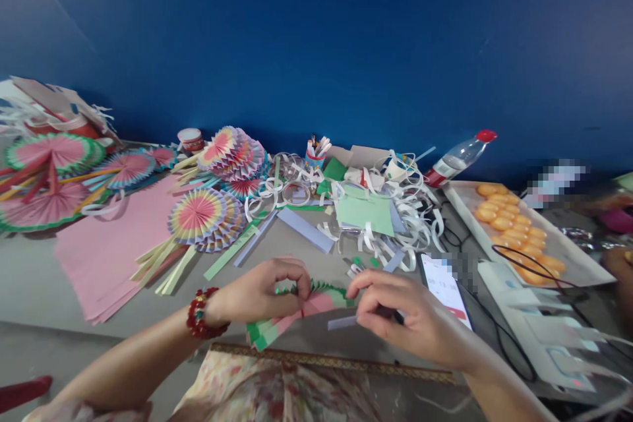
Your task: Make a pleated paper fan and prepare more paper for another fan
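A pleated paper fan (324, 302), pink with green edges, lies partly spread in front of me. My left hand (277, 290) is closed on its middle, pinching the folds, and a bit of red shows at the fingertips. At the fan's right end, my right hand (390, 306) has its fingers curled in, the index fingertip close to the pleats. A short purple paper strip (342, 322) runs up to its fingers and appears pinched there. Something dark shows under the right palm; I cannot make out what it is.
Finished paper fans (195, 217) and pink sheets (119, 244) lie left. White paper curls, a green sheet (366, 210) and purple strips (306, 229) spread behind the hands. Rightward are a phone (442, 290), a bottle (459, 157), a tray of orange items (591, 267) and a power strip (524, 316) with cables.
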A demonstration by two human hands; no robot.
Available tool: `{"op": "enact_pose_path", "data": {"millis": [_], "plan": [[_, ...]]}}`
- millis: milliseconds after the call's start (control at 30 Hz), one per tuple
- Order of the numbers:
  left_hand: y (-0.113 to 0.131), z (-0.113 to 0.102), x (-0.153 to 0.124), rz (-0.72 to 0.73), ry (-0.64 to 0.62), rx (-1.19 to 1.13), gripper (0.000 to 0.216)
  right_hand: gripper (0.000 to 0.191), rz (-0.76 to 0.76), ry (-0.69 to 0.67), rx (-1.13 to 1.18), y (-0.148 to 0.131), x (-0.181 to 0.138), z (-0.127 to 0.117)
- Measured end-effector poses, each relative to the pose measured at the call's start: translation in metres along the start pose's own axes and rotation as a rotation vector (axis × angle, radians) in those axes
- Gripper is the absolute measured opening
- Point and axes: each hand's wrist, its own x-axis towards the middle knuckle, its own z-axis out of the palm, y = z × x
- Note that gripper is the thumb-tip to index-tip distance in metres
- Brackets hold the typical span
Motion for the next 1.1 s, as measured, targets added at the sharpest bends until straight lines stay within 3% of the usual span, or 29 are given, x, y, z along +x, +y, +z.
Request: {"op": "enact_pose_path", "data": {"millis": [467,1100], "plan": [[0.002,0.006,0.000,-0.005,-0.077,-0.006,0.009,0.030,0.072,-0.108,0.118,0.006,0.011,0.016],[0.002,0.012,0.004,0.010,-0.096,0.013,0.006,0.034,0.076,-0.117,0.173,0.008,0.018,0.021]]}}
